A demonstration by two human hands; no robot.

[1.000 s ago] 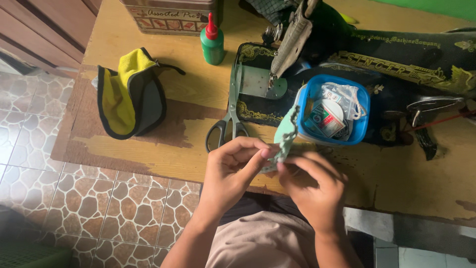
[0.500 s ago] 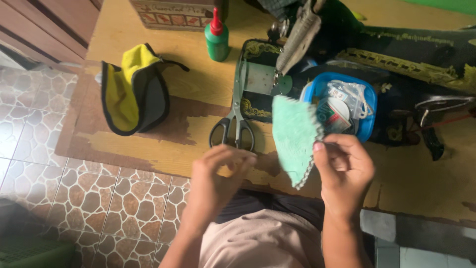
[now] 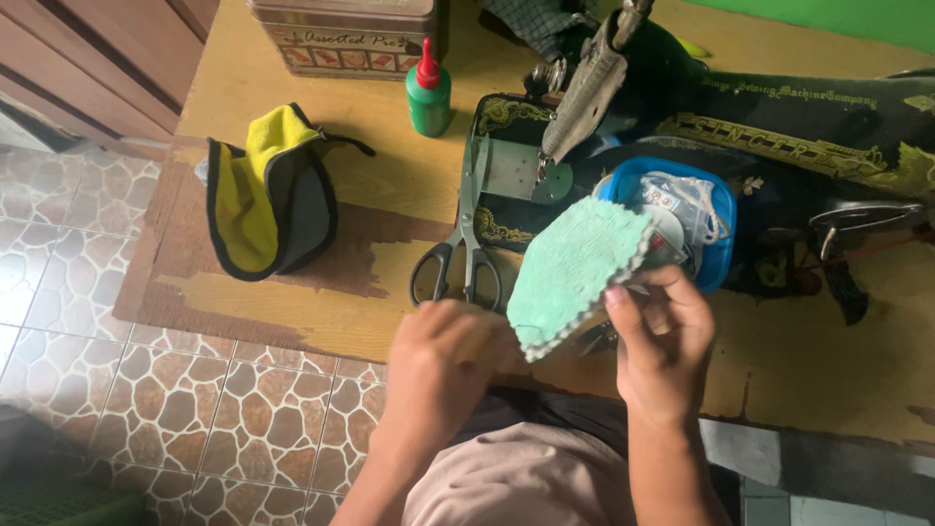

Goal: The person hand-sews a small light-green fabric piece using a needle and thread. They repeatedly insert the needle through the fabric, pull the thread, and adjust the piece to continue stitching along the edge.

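A home sewing corner was indicated by a black sewing machine (image 3: 740, 127) set on a worn wooden table (image 3: 321, 302), with scissors (image 3: 466, 244) near the front edge and patterned floor tiles (image 3: 146, 409) below.

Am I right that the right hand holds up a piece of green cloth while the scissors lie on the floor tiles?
Not quite. The right hand does hold up the green cloth, but the scissors lie on the wooden table, beside the sewing machine, not on the floor tiles. The head view shows this.
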